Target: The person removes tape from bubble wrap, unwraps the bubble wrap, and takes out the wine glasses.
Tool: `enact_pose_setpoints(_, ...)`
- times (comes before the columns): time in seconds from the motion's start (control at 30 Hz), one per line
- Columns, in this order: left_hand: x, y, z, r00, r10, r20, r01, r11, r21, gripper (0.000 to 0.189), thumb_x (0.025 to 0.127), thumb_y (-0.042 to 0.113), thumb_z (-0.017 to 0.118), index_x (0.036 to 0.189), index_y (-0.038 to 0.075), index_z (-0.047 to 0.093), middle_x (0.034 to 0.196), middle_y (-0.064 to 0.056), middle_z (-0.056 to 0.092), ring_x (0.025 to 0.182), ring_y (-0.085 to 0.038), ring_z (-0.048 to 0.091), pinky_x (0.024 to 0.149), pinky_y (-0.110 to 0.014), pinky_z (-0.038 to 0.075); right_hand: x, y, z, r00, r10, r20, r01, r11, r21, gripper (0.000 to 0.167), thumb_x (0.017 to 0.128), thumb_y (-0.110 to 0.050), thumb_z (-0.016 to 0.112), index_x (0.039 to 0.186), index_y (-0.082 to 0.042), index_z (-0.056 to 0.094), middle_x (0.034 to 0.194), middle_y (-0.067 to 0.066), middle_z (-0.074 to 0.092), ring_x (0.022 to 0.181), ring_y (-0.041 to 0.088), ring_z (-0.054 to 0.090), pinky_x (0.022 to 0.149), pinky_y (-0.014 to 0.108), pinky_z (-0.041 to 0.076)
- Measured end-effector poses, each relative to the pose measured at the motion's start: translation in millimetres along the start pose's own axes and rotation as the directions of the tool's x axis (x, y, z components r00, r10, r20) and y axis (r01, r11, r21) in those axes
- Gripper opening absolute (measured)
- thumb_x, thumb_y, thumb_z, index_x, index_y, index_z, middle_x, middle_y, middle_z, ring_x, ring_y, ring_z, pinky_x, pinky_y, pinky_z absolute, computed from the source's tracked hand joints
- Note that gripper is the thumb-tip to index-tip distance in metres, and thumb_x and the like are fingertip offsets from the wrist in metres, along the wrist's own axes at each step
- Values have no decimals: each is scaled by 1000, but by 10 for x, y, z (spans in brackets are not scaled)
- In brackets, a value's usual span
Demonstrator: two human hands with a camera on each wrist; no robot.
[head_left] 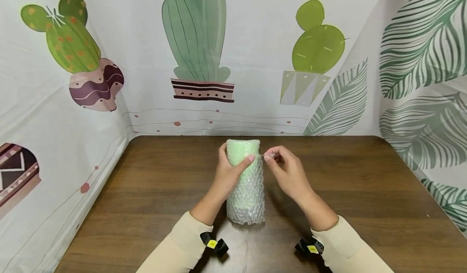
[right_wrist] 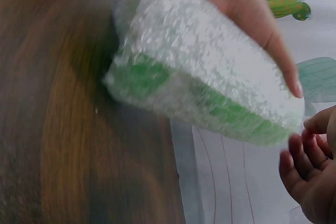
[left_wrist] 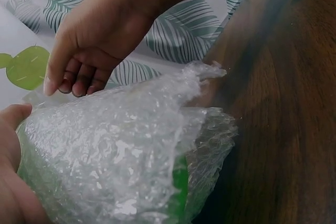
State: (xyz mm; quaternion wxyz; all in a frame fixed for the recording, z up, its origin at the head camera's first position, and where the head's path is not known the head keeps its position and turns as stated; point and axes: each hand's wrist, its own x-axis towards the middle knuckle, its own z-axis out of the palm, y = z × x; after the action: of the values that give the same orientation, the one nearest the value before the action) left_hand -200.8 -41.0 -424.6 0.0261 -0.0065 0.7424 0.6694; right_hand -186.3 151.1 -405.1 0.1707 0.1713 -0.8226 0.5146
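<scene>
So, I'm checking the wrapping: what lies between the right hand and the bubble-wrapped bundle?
In the head view, a thin clear strip spans from the right hand to the bundle.

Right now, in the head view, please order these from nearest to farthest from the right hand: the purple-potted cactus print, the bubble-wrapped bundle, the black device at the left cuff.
1. Bubble-wrapped bundle: just left of the right hand.
2. Black device at the left cuff: to the lower left.
3. Purple-potted cactus print: far upper left.
</scene>
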Motion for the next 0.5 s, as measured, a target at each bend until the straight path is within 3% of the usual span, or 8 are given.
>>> enact_pose_setpoints(0.07,5,1,2,1000,-2,-6,2,1000,0,106,77,57,82,157,29,17,142,-16,51,113,-32,62,89,-43,57,-2,-17,-5,998,46,39,-49,995,87,11,102,-14,61,104,-4,63,92,12,64,80,10,62,71,20,55)
enact_pose_setpoints(0.23,8,11,-5,1000,12,8,-12,1000,-5,101,82,58,76,157,28,16,146,-18,48,115,-33,62,92,-45,56,8,-22,-8,987,91,130,-121,963,242,16,104,-12,55,108,4,56,104,26,68,90,18,70,82,31,61)
enact_pose_setpoints(0.4,23,9,-28,999,30,42,-29,999,-19,80,95,60,57,157,28,18,154,-18,40,124,-35,55,100,-49,50,27,11,-22,983,121,139,-151,961,233,18,105,-13,54,108,4,56,98,22,70,90,19,71,83,30,61)
enact_pose_setpoints(0.5,29,7,-38,998,23,61,-21,999,-31,75,97,58,55,157,29,20,156,-17,37,126,-34,52,100,-47,49,25,32,-35,977,158,147,-185,962,198,21,105,-17,54,110,3,57,93,17,72,89,24,73,84,31,61)
